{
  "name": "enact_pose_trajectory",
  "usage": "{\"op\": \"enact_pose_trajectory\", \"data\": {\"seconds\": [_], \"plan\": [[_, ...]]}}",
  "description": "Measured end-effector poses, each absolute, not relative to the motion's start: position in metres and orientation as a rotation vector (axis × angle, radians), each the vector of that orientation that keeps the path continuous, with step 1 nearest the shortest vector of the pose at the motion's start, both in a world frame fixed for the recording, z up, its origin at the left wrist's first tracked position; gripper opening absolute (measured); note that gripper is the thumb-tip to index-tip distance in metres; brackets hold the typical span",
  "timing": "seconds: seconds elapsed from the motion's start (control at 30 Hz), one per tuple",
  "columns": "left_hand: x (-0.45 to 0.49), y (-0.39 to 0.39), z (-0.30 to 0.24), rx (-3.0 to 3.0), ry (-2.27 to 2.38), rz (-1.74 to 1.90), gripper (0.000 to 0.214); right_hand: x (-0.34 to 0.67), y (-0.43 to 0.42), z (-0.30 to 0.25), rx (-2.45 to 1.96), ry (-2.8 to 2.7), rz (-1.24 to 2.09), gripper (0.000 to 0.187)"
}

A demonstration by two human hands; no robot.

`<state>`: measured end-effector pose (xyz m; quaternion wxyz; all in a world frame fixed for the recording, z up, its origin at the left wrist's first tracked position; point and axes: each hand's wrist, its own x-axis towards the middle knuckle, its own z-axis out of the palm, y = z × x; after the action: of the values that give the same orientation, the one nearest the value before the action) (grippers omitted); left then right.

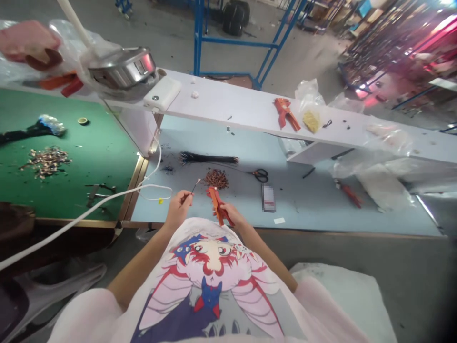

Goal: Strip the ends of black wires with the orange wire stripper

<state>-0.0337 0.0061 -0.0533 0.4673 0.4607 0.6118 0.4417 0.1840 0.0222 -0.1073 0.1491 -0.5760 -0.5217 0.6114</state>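
Note:
My left hand (178, 206) pinches a thin wire (194, 186) whose bared tip points up and right. My right hand (228, 214) is closed round the handles of an orange crimping tool (216, 202), its jaws just right of the wire tip. Both hands hover over the near edge of the light blue bench (303, 205). Just beyond them lie a pile of small copper terminals (216, 178) and a bundle of black wires (207, 158).
Black-handled scissors (260, 175) and a small dark box (268, 197) lie right of the terminals. A white shelf (243, 107) carries another orange tool (284, 113) and plastic bags. Left is a green table (93, 157) with copper scraps (46, 162); a white cable (89, 212) crosses it.

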Motion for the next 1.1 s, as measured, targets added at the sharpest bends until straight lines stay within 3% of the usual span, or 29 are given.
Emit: {"op": "enact_pose_trajectory", "data": {"seconds": [0.1, 0.3, 0.63, 1.1], "plan": [[-0.029, 0.005, -0.051, 1.12, 1.472, 1.147, 0.022, 0.178, 0.016, -0.087, -1.485, -1.324, 1.877, 0.042], [-0.03, -0.001, -0.042, 1.238, 1.521, 1.147, 0.021, 0.171, 0.011, -0.05, -0.926, -0.759, 2.113, 0.033], [-0.028, -0.007, -0.026, 1.657, 1.593, 1.317, 0.017, 0.162, 0.005, -0.018, -0.833, -0.526, 2.358, 0.035], [-0.019, -0.007, -0.012, 2.089, 1.474, 1.127, 0.019, 0.156, -0.006, -0.001, -0.721, -0.579, 2.461, 0.031]]}}
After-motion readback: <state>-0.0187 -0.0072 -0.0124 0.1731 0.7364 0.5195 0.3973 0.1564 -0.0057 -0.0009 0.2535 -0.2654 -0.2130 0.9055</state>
